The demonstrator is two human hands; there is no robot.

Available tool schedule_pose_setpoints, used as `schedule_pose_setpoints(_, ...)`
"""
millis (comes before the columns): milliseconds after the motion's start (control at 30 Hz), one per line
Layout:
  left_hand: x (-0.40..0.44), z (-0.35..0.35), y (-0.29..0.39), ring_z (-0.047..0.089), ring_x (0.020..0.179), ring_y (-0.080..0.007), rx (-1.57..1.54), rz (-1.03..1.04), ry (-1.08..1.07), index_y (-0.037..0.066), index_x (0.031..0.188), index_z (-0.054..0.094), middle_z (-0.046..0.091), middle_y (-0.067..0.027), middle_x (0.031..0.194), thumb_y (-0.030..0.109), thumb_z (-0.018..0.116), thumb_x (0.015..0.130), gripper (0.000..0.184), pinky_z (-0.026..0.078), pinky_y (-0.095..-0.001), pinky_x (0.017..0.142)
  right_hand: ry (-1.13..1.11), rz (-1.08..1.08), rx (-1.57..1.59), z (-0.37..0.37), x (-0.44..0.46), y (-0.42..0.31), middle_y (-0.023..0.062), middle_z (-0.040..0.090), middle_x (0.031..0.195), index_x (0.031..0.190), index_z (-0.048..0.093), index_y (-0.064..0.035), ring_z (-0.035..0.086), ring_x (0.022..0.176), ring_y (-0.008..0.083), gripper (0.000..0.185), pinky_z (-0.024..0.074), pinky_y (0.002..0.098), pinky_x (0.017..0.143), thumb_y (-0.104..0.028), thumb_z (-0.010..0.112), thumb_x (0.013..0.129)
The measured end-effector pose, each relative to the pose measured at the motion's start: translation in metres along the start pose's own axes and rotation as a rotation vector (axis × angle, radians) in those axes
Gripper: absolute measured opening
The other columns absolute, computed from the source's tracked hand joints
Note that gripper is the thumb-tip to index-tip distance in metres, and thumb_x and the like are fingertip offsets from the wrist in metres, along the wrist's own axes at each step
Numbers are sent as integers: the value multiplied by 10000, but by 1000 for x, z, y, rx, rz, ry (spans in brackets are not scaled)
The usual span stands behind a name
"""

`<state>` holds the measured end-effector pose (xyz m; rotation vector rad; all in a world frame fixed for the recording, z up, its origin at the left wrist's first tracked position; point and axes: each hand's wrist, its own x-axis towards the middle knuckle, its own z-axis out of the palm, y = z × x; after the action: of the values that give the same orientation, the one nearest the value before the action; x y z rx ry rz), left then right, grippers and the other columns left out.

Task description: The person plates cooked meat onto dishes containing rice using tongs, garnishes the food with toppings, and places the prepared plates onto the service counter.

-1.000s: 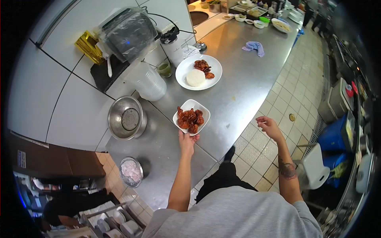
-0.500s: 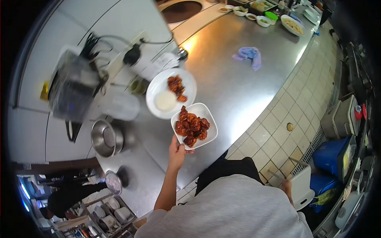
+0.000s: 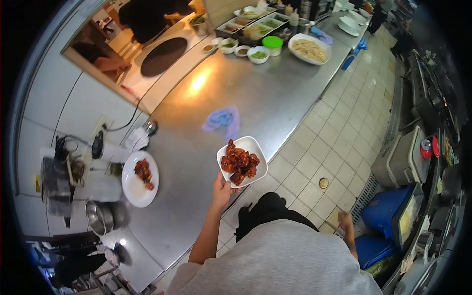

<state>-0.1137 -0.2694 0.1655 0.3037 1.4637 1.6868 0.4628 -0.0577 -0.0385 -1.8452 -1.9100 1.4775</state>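
Observation:
My left hand (image 3: pixel 222 192) grips the near left edge of a white square bowl (image 3: pixel 259 173), thumb at the rim. In the bowl lies a heap of dark red glazed fried pieces (image 3: pixel 239 163), perhaps chicken. The bowl is held in front of my body, over the counter's front edge. My right hand (image 3: pixel 345 220) hangs low at my side above the floor tiles, its fingers loosely apart and nothing visible in it. Left of the bowl, a white plate (image 3: pixel 132 189) with similar glazed pieces and a pale round patch stands on the counter.
The steel counter (image 3: pixel 182 196) carries a purple-blue cloth (image 3: pixel 222 120), small bowls, a green-lidded tub (image 3: pixel 272 44) and a noodle dish (image 3: pixel 309 50). Metal bowls (image 3: pixel 100 218) stand at left. Blue bins (image 3: pixel 386 211) line the right. Another person (image 3: pixel 78 270) is at lower left.
My body has turned and moved along the counter, bringing the cloth close and leaving the plate further left. The bowl stays in my left hand. A white panel-like item near my right hand no longer shows.

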Motion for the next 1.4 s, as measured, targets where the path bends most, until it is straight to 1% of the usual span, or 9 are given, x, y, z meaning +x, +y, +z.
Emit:
schedule_pose_setpoints(67,30,34,-9,620,693,-193,-43,-26,-1,65,1334,283,592,-152,967,-49,310,840,508,535,-289,573,305,-93,-135,-43,101,-43,34,530,581,902,612,9,497,514,113,184,410,252,469,-146,540,832)
schedule_pose_setpoints(267,135,111,-18,627,695,-198,-29,-48,-16,72,1336,286,599,-133,966,-32,322,854,495,543,-288,582,128,-425,115,-115,213,-367,4,574,797,1041,589,-49,535,704,76,207,433,235,532,-131,548,855)
schedule_pose_setpoints(467,252,152,24,619,641,-171,131,-162,-144,103,1369,281,598,-118,972,-7,328,838,544,551,-293,585,-170,-566,126,-138,308,-461,-6,575,827,1016,600,-46,518,701,66,188,427,216,562,-37,522,846)
schedule_pose_setpoints(667,348,190,77,576,555,-120,491,-195,-161,133,1361,322,598,-67,804,45,337,846,523,513,-257,523,-98,-620,117,-194,394,-544,-6,590,794,992,611,-15,516,689,69,178,430,214,591,-23,531,833)
schedule_pose_setpoints(800,396,216,105,612,608,-174,853,-132,-141,124,1297,430,622,-97,820,65,388,842,461,513,-301,552,11,-998,-67,-221,492,-639,66,640,847,971,624,-20,588,749,137,177,459,270,650,-40,551,811)
schedule_pose_setpoints(967,400,252,98,606,856,-381,1130,186,337,109,1177,516,615,-223,911,91,438,828,358,467,-409,747,214,-1342,-284,-207,623,-787,146,594,871,1006,601,-64,587,759,263,234,468,364,682,-138,621,785)
schedule_pose_setpoints(1033,377,279,86,605,795,-381,1047,74,662,95,1158,500,611,-226,836,80,416,835,334,462,-418,713,267,-1442,-425,-193,679,-828,196,579,951,1083,550,-85,578,853,369,330,462,446,747,-210,631,789)
schedule_pose_setpoints(1167,317,330,32,572,668,-377,768,159,1207,81,1118,457,559,-212,679,43,380,840,291,427,-428,626,52,-883,-1014,-167,710,-873,230,567,1112,1187,500,-119,545,1040,389,482,458,459,844,-408,579,809)
schedule_pose_setpoints(1400,243,441,-83,496,590,-260,502,-49,1714,15,1086,419,500,-158,662,-28,399,788,302,401,-380,578,86,-950,-1125,-161,741,-882,207,602,1055,1039,605,-63,579,975,376,352,466,462,821,-332,583,813)
